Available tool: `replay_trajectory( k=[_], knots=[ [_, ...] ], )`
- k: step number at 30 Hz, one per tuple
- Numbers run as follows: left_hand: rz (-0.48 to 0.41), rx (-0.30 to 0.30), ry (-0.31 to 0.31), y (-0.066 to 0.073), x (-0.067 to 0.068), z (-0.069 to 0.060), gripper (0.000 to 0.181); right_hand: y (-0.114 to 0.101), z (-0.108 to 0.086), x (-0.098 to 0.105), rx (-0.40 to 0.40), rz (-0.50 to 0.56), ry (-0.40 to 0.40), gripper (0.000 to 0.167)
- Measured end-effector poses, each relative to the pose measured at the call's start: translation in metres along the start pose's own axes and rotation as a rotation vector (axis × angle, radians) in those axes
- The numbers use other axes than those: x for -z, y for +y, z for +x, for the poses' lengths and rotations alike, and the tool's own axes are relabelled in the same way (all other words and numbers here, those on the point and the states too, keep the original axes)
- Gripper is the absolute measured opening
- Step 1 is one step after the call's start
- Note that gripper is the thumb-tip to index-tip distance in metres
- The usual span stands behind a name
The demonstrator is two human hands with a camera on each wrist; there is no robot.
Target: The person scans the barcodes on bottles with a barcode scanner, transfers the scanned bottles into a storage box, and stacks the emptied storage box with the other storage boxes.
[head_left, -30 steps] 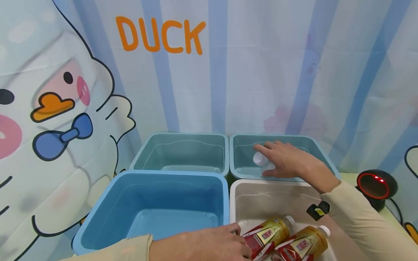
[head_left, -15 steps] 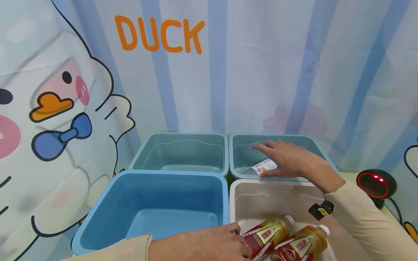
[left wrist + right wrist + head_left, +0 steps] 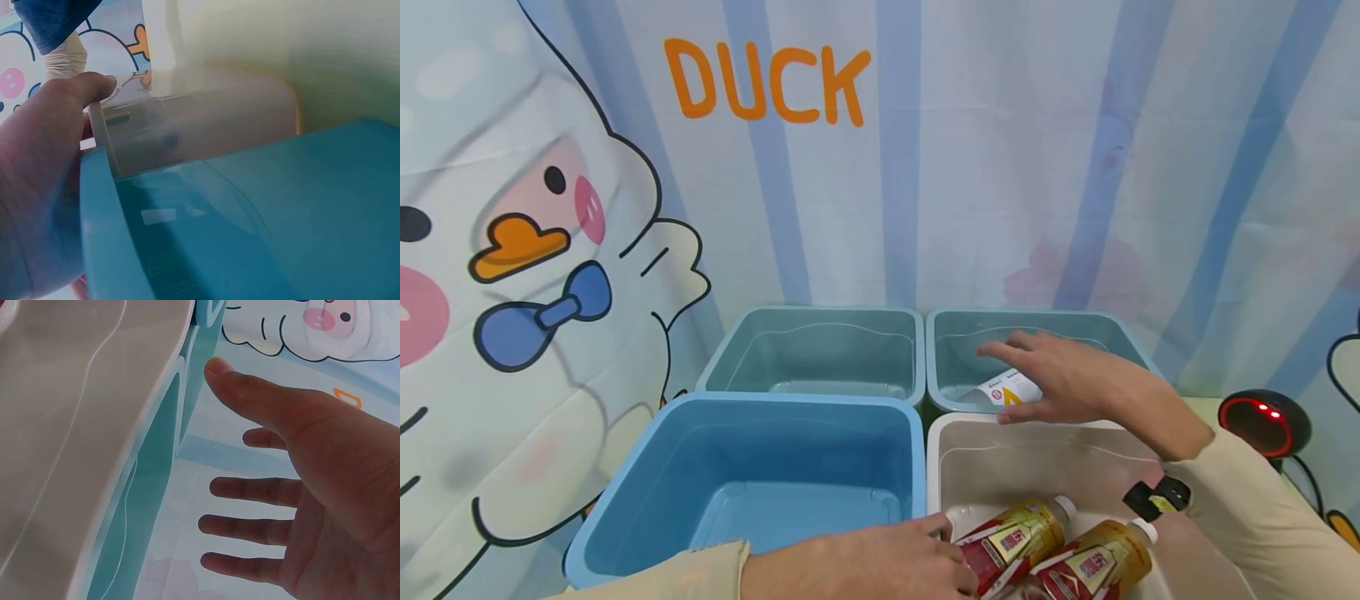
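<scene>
A bottle with a white label (image 3: 1011,387) lies in the far right teal bin (image 3: 1022,317), partly covered by my right hand (image 3: 1067,375). That hand is spread just above the bin's near rim, and in the right wrist view its palm holds nothing. My left hand (image 3: 868,562) rests over the adjoining rims of the blue bin (image 3: 805,454) and the beige bin (image 3: 1037,462). Its fingers reach beside a red-and-yellow drink bottle (image 3: 1015,542) in the beige bin; their tips are hidden. A second such bottle (image 3: 1093,562) lies to its right.
At the back left stands another teal bin (image 3: 820,350), level with the far right one. A black scanner-like device with a red glowing ring (image 3: 1266,423) stands on the table at the right. Behind the bins hangs a striped duck-print curtain (image 3: 970,167).
The white-labelled bottle has gone from cap-up under my right hand to lying in the far right bin. My right hand has drawn back slightly towards me. The left hand stays put.
</scene>
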State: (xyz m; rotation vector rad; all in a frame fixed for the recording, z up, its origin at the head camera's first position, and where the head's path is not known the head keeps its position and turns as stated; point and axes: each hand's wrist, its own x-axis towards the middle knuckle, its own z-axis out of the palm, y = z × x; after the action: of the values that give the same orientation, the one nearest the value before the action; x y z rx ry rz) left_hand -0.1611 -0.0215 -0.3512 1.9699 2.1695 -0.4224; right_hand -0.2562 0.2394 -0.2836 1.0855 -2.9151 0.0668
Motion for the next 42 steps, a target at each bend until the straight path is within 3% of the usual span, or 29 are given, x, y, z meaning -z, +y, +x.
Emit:
replay_trajectory(
  k=[15,26,33,42],
  knots=[
    [0.023,-0.001,-0.003,0.001,0.0,0.002,0.046,-0.014,-0.024,0.004,0.065,0.026,-0.019,0.071],
    [0.034,-0.001,-0.002,0.002,0.0,0.002,0.046,-0.018,-0.043,0.0,0.024,0.075,-0.074,0.074],
    [0.052,-0.014,-0.022,0.001,0.0,0.004,0.043,-0.012,-0.054,-0.012,-0.005,0.149,-0.156,0.067],
    [0.06,-0.013,0.0,0.002,0.0,0.003,0.041,0.001,-0.068,-0.03,-0.062,0.238,-0.251,0.065]
  ],
)
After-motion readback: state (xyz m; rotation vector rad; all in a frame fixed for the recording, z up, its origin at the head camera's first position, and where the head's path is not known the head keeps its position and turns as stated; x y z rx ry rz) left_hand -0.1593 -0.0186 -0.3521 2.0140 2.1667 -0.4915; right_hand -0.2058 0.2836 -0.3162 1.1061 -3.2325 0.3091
